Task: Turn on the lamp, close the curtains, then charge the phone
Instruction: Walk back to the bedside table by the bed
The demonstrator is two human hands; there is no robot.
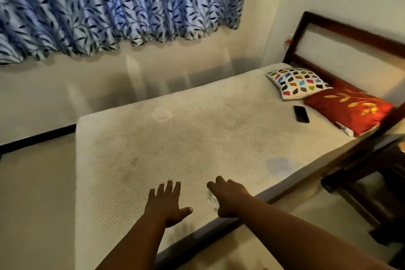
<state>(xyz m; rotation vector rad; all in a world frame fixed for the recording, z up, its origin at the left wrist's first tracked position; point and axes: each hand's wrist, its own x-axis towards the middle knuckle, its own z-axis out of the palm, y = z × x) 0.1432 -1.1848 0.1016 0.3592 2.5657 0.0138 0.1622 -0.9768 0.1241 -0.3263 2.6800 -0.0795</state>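
Head view. You are reaching both bare arms forward over the near end of a bare mattress. Your left hand is lying flat, palm down, fingers spread and extended, thumb pointing toward your other hand; it is gripping nothing. Your right hand is sitting just beside it, apart from it, knuckles up, with the fingers curling downward toward the mattress. A small clear, shiny object is showing at the inner edge of this hand; whether the fingers are clamping it or merely resting over it cannot be told, and what it is cannot be told either. Both forearms are entering from the lower edge and converging toward the mattress.

The phone, dark and face up, is lying on the mattress toward the head of the bed, well apart from both hands, just beside a red pillow. A white pillow with coloured leaf shapes is resting behind it, near the dark wooden headboard. The blue leaf-patterned curtains are hanging drawn across the wall above the bed.
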